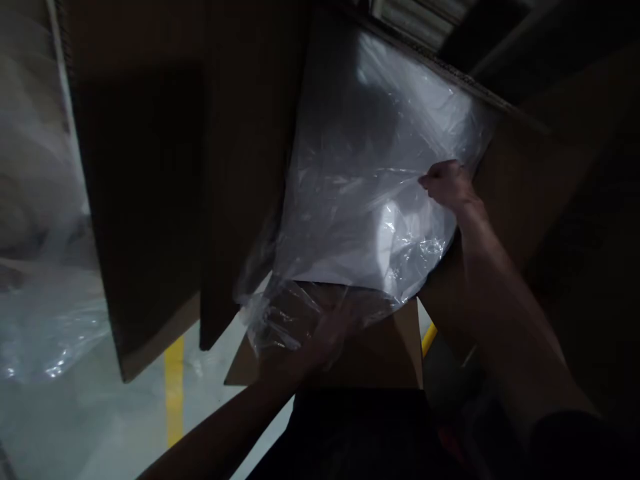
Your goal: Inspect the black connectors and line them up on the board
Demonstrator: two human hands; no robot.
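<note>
A clear plastic bag [330, 220] lines a cardboard box, with a flat white sheet or stack [340, 133] showing through it. My right hand [450, 185] is closed, its thumb and fingers pinching the film at the right side. Lower down, my left hand [325, 337] lies at the loose near edge of the bag, over the box's front flap [380, 353]. Dim light and crumpled film blur its fingers, so its grip is unclear.
Brown cardboard panels [145, 200] stand upright to the left, and another cardboard panel [530, 180] rises at the right. More clear plastic film [45, 300] hangs at the far left. A yellow line [174, 393] crosses the pale floor [105, 427].
</note>
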